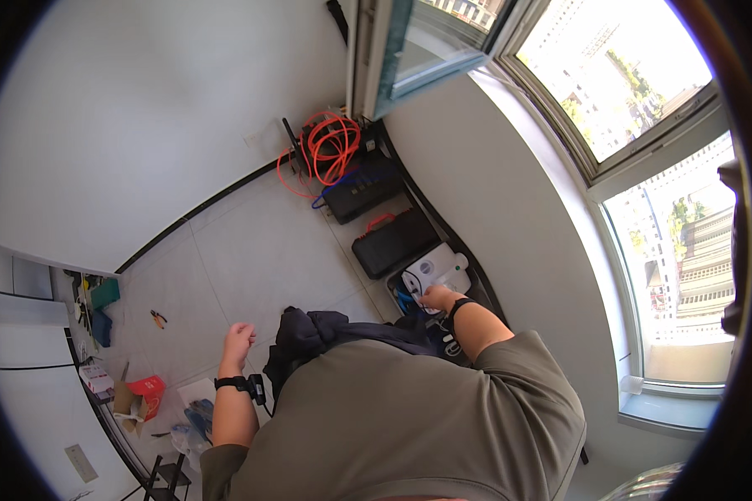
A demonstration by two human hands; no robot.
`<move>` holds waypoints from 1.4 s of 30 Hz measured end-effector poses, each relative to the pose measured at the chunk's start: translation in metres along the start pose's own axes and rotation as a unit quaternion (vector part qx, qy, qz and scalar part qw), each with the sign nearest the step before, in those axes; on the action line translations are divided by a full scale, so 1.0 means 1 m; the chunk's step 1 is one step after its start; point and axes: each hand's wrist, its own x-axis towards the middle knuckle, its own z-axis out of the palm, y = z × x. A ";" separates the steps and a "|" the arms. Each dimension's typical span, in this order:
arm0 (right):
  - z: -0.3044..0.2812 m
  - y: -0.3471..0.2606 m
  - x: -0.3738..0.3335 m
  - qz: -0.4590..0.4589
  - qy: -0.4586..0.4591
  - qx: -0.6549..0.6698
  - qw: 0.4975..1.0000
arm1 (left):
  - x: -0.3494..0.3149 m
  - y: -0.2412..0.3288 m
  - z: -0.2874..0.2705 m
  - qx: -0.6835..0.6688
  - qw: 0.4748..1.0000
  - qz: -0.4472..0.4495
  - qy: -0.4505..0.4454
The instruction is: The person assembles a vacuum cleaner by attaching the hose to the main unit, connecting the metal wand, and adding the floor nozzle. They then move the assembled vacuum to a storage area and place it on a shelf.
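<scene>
My right hand (438, 298) reaches down at the lower edge of a white device (433, 265) with a round grey spot on top. Its fingers are closed, and what they grip, if anything, is too small to make out. A thin dark cable (413, 279) curves over the device right beside the fingertips. Below it, blue items (403, 299) lie partly covered in a dark open container. My left hand (241, 337) hangs over the tiled floor with curled fingers and nothing visible in them, near a dark bundled garment (309, 334) at my waist.
Along the right wall lie a black case with a red handle (395, 243), another black case (363, 194) and an orange coiled hose (334, 148). An open window sash (434, 71) juts overhead. Pliers (159, 318), a red carton (147, 396) and a black rack (169, 474) are at left.
</scene>
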 end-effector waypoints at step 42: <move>0.025 -0.426 0.049 0.392 0.042 0.626 0.673 | 0.640 0.448 0.232 0.740 0.487 0.394 -0.244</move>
